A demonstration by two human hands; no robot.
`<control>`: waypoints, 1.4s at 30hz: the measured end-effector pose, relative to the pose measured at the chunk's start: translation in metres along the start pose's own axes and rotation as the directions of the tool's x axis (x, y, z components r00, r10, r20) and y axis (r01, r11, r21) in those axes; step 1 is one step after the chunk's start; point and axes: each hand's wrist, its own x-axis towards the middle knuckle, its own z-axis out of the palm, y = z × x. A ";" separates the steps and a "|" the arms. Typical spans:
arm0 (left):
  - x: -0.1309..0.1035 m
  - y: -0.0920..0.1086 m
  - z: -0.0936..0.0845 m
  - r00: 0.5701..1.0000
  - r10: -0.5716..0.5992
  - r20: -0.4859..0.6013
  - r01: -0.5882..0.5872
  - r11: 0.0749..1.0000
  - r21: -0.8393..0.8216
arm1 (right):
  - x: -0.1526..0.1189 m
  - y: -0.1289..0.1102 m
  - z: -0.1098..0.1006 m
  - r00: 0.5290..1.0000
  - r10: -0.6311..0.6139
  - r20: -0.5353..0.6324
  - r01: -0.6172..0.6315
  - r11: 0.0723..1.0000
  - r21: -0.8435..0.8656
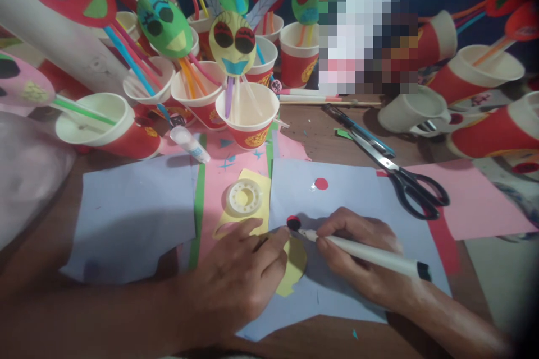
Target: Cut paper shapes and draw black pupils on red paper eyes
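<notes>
At lower centre, the left hand (pixel 240 280) presses flat, fingers together, on a yellow paper shape (pixel 295 263) while the right hand (pixel 357 252), fingers clamped on a marker (pixel 366 255), blackens one red dot (pixel 293 223); another red dot (pixel 321 183) waits unmarked above.

Single view: head-worn camera, facing forward and down, close over the table (pixel 337 129). Both hands fill the lower frame; rows of paper cups (pixel 248 115) close off the far edge.
</notes>
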 end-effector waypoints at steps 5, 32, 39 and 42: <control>0.000 0.000 -0.001 1.000 0.015 0.013 -0.015 1.000 0.025 | 0.000 0.000 0.000 1.000 0.006 0.005 -0.006 0.999 0.033; 0.007 0.000 -0.003 0.999 -0.010 -0.032 0.010 1.000 0.023 | -0.002 0.005 0.003 0.999 -0.021 0.047 0.022 1.000 -0.014; 0.006 0.003 -0.003 0.999 -0.016 -0.031 0.017 0.999 0.036 | -0.003 0.003 0.002 0.999 -0.012 0.039 0.013 1.000 -0.018; 0.005 0.003 -0.003 1.000 -0.004 -0.001 0.004 1.000 0.012 | -0.003 0.003 0.002 0.999 -0.003 0.036 0.003 1.000 -0.014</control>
